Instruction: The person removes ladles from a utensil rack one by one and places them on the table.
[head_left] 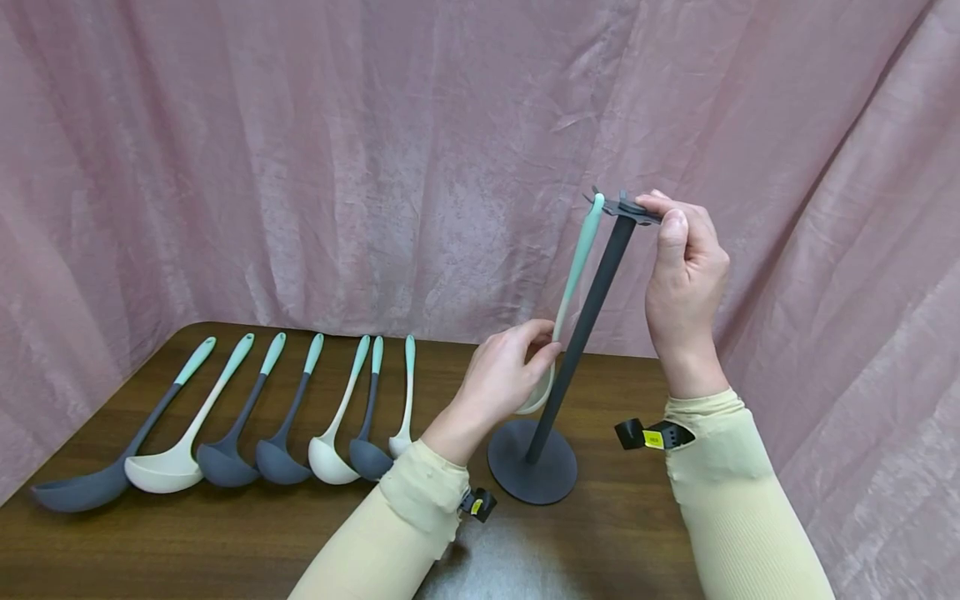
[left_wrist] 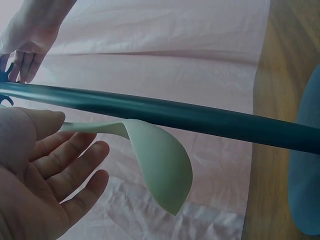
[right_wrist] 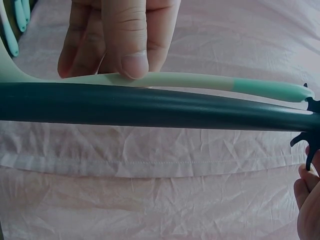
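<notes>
A cream ladle with a mint-green handle end hangs down along the dark grey pole of a utensil stand. Its handle tip is at one of the hooks on top. My left hand pinches the cream part of the handle between thumb and fingers, just above the bowl. In the left wrist view the ladle's bowl shows beside the pole. With thumb and fingers my right hand grips the edge of the hook rack. The stand leans, its top to the right.
To the left, several ladles lie in a row on the brown wooden table, handles pointing away; one is a dark grey ladle, another a cream ladle. The stand's round base is on the table. Pink curtains hang behind and on both sides.
</notes>
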